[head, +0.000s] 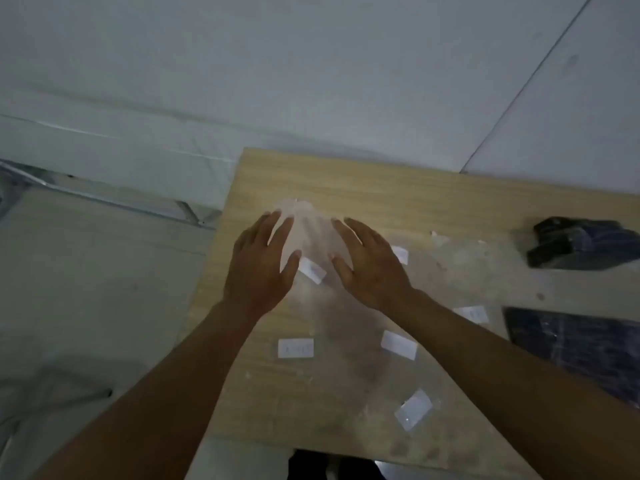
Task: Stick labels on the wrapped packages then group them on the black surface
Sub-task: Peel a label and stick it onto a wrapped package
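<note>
A clear wrapped package with a white label lies at the far left of the wooden table. My left hand and my right hand rest palm-down on its two sides, fingers spread and thumbs beside the label. Neither hand curls around it. Several more clear packages with white labels lie flat nearer to me. The black surface shows at the right edge, with no clear package on its visible part.
A dark wrapped bundle sits at the table's far right. The table's left edge drops to a pale floor with a metal frame. A white wall stands behind.
</note>
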